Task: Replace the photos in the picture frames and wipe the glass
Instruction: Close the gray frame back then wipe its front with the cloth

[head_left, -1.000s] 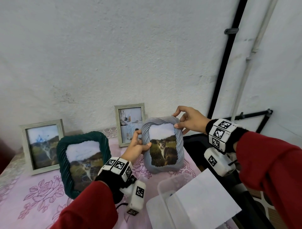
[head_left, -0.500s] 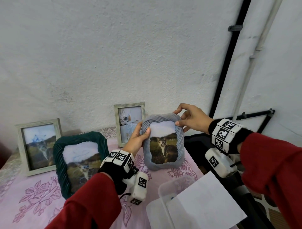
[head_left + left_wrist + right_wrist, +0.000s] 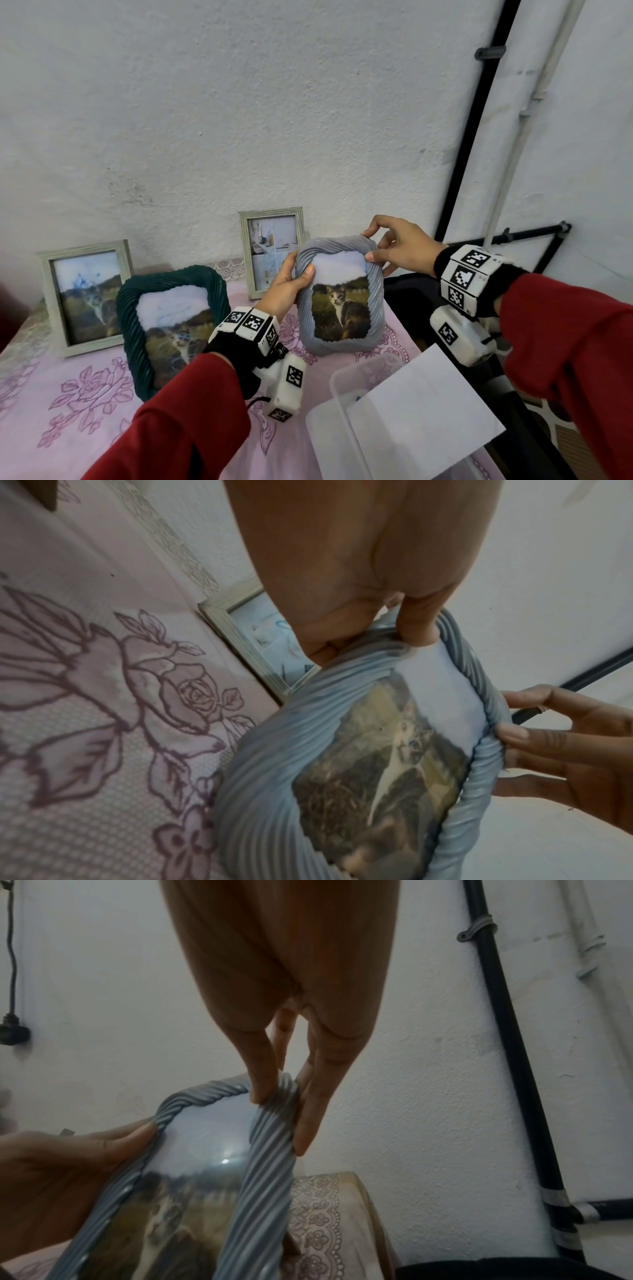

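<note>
Pink floral tablecloth (image 3: 85, 394), clear plastic box (image 3: 342, 387), black pipe (image 3: 476, 120).

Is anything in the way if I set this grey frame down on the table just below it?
Nothing visible blocks it. Both the left hand and right hand grip the grey frame by its top corners, with bare pink tablecloth beneath. The green frame stands to its left, the clear plastic tub nearer you.
</note>
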A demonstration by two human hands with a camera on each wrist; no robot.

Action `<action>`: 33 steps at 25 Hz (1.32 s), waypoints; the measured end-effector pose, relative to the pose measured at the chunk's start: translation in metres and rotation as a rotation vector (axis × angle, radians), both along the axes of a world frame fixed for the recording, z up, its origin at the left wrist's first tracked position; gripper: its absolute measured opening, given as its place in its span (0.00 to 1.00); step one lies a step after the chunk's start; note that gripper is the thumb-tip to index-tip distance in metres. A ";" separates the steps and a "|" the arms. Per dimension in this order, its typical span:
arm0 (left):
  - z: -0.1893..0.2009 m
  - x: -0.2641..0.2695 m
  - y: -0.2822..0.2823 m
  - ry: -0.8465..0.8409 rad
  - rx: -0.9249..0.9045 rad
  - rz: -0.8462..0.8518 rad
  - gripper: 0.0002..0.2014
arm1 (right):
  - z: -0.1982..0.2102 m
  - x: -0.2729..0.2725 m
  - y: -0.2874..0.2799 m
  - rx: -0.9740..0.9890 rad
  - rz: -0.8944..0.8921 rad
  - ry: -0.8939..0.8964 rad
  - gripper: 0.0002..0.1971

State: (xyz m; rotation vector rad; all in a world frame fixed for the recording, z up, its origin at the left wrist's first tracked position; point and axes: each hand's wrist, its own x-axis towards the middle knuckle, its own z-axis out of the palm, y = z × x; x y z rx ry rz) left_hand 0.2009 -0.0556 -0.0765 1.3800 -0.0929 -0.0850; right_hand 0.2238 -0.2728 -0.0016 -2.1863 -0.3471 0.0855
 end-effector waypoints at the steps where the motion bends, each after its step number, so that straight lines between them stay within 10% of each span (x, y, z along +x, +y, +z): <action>1: 0.000 -0.001 0.000 0.002 0.004 -0.002 0.20 | 0.000 -0.001 0.000 -0.007 0.001 -0.004 0.14; 22: 0.024 -0.018 0.016 0.004 0.277 0.125 0.28 | 0.017 -0.023 0.006 -0.399 -0.111 -0.186 0.30; 33: 0.088 -0.076 0.023 -0.250 0.448 0.217 0.26 | 0.060 -0.075 0.038 0.124 -0.329 -0.427 0.12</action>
